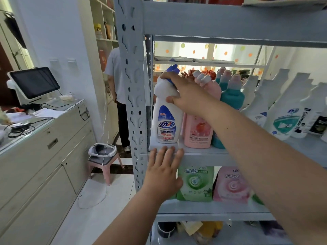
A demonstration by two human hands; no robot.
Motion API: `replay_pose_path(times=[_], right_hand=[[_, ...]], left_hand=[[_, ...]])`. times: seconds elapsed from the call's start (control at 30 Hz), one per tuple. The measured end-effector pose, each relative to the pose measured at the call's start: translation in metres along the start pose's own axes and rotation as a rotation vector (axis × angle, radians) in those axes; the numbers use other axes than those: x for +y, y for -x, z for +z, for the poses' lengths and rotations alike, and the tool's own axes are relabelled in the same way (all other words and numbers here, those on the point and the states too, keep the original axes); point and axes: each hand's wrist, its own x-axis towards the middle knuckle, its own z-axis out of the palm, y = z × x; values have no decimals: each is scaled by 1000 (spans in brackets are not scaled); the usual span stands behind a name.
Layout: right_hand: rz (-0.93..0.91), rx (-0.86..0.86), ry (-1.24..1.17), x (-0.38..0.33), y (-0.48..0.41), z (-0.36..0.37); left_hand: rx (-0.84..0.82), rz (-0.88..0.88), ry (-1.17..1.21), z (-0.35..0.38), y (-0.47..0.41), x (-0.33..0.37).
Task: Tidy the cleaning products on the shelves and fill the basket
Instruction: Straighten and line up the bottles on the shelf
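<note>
White plastic with a blue angled cap, the toilet-cleaner bottle (pixel 167 121) stands upright at the far left end of the middle shelf (pixel 203 156), just beside the grey perforated post (pixel 132 85). Your right hand (pixel 184 92) reaches in from the right, and its grip is closed on the bottle's neck and shoulder, with the fingers curled over the top below the cap and the thumb pressed against the front. Your left hand (pixel 164 167) is lower down, its grip wide and holding nothing. The fingers are straight and spread over the front edge of that same shelf, right under the bottle. Touching the white bottle's right side is a pink bottle (pixel 198 133), with a teal bottle (pixel 231 98) next along. A row of white bottles (pixel 283 119) leans further right. On the shelf below, a green pouch (pixel 194 184) and a pink pouch (pixel 231 186) stand side by side. To your left a desk (pixel 44 138) carries a dark monitor (pixel 35 82), cables and papers. A pink stool (pixel 104 163) sits on the floor near it, and a person (pixel 115 76) stands beyond the post.
</note>
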Motion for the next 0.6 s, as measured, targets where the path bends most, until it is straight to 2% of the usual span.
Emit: replay_pose_path(times=[0.37, 0.6], right_hand=[[39, -4, 220, -2, 11, 21], [12, 32, 222, -12, 42, 25]], left_hand=[[-69, -11, 6, -9, 2, 1], [-78, 6, -10, -12, 3, -2]])
